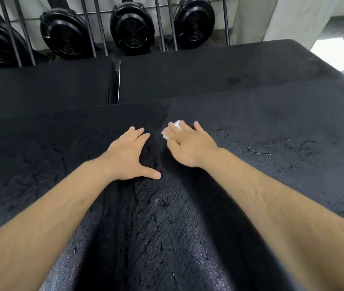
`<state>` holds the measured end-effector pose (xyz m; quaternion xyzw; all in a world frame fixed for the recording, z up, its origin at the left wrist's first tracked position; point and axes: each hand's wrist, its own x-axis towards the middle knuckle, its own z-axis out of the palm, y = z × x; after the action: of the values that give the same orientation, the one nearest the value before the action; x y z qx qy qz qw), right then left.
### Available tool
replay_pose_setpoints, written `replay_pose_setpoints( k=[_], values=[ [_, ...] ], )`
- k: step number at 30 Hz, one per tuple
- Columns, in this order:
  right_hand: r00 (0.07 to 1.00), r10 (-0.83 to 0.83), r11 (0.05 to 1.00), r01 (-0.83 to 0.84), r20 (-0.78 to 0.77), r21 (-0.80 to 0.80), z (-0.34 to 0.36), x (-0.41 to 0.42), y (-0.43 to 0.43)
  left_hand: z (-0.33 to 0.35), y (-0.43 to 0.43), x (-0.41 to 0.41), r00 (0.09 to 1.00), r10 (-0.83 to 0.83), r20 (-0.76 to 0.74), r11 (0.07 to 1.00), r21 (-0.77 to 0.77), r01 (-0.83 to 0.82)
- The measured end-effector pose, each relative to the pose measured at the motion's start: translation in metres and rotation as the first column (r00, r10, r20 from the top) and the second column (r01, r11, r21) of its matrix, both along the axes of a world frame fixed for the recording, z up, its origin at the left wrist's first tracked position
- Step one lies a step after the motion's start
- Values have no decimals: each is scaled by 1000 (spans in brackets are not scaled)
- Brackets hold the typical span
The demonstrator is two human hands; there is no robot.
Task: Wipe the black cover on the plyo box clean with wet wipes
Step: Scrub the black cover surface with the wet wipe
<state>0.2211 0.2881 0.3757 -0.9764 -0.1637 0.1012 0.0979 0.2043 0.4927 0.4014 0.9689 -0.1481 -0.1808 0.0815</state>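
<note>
The black cover (261, 127) of the plyo box fills the lower part of the head view, its surface rough and streaked with wet marks at the right. My left hand (130, 153) lies flat on the cover with fingers straight and thumb spread. My right hand (189, 142) presses a white wet wipe (176, 127) onto the cover with straight fingers, just right of my left hand. Only the wipe's far edge shows past my fingers.
A second row of black boxes (198, 80) stands behind, with a narrow gap (115, 85) between two of them. Beyond are metal bars (89, 28) and several black round fans (132, 28). A bright patch of floor (339, 55) lies at the far right.
</note>
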Motion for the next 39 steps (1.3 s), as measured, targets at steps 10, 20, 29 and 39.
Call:
replay_pose_setpoints(
  k=[10, 20, 29, 39],
  values=[
    [996, -70, 997, 71, 48, -18, 5, 40, -3, 0, -17, 11, 982, 68, -177, 998, 11, -67],
    [993, -105, 993, 107, 44, -49, 2, 76, 15, -2, -18, 12, 984, 69, -165, 997, 53, -61],
    [974, -201, 971, 212, 102, -112, 1, 119, 21, 2, -22, 13, 981, 68, -180, 996, 72, -56],
    [958, -242, 965, 254, 157, -65, 0, 121, 4, -4, -17, 15, 982, 65, -177, 998, 34, -60]
  ],
)
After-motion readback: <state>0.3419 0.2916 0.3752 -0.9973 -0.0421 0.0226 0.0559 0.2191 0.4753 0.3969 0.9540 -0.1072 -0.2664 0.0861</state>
